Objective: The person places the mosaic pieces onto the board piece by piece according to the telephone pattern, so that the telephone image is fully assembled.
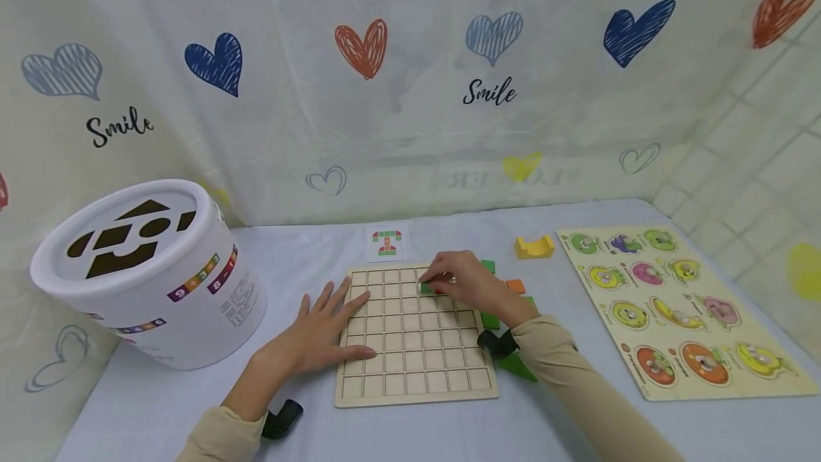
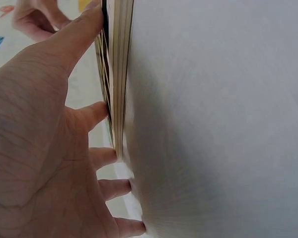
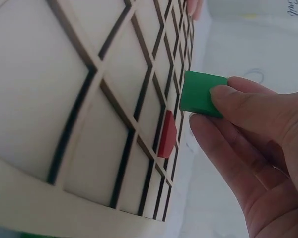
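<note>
From my station I take the grid board (image 1: 417,343) as landmark: it looks like stiff, light wood, likely to slide on cloth, so I'd steady it by its rim. The left hand (image 1: 323,334) lies along its left side, fingers spread and straight, gripping nothing. Over its far part, right of middle, the right hand (image 1: 465,280) pinches a green block (image 3: 201,91) between thumb and fingers. Beside that, a red block (image 3: 168,136) sits in the board's grid. I judge the green one light, hard and sturdy — smooth enough to slip — so I'd pinch opposite edges, leaving the underside free.
</note>
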Demonstrator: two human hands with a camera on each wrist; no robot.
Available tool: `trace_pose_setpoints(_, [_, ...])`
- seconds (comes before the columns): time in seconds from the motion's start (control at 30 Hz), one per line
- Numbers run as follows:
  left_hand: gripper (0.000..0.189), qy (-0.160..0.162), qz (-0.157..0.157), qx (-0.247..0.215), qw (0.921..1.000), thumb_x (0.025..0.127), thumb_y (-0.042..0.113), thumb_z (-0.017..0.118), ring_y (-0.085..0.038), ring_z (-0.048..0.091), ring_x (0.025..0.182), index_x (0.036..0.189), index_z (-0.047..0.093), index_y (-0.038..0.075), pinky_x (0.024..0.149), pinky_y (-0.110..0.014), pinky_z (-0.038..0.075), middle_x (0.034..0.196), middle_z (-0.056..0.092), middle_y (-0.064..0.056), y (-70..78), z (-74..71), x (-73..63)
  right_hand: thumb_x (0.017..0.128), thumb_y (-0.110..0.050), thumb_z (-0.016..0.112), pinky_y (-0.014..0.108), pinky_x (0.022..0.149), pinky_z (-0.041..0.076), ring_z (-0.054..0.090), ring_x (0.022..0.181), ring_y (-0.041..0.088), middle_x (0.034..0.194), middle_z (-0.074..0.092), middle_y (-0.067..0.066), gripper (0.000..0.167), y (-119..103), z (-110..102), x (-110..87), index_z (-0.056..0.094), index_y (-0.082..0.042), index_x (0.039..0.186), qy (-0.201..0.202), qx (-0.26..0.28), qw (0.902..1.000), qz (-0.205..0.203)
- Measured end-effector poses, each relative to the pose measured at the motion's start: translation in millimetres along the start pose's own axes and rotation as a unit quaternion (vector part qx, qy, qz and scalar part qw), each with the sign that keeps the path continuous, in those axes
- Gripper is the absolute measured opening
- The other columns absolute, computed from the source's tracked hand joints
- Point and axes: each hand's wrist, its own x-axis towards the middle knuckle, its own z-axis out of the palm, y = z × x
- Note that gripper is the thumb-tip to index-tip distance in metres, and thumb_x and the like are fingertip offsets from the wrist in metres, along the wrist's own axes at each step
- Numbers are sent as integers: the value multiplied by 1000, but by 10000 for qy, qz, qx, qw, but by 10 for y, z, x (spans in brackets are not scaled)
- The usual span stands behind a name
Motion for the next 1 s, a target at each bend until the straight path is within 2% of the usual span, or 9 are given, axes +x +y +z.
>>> trace_pose_setpoints(0.63, [97, 18, 38, 2, 10000, 92, 73, 62, -48, 5, 158, 167, 30, 20, 118, -77, 4, 175, 8, -18, 11, -7, -6, 91, 8, 76, 23, 77, 58, 72, 88, 22, 97, 71, 8, 16, 21, 67, 63, 81, 2, 105, -217, -430, 9988, 101])
trace_pose_setpoints(1.0, [97, -2, -9, -8, 10000, 91, 73, 63, -48, 6, 158, 167, 31, 21, 118, -76, 4, 175, 9, -18, 18, -13, -3, 89, 9, 76, 19, 71, 56, 72, 85, 22, 93, 69, 10, 15, -32, 63, 129, 81, 5, 103, -346, -1006, 9943, -50])
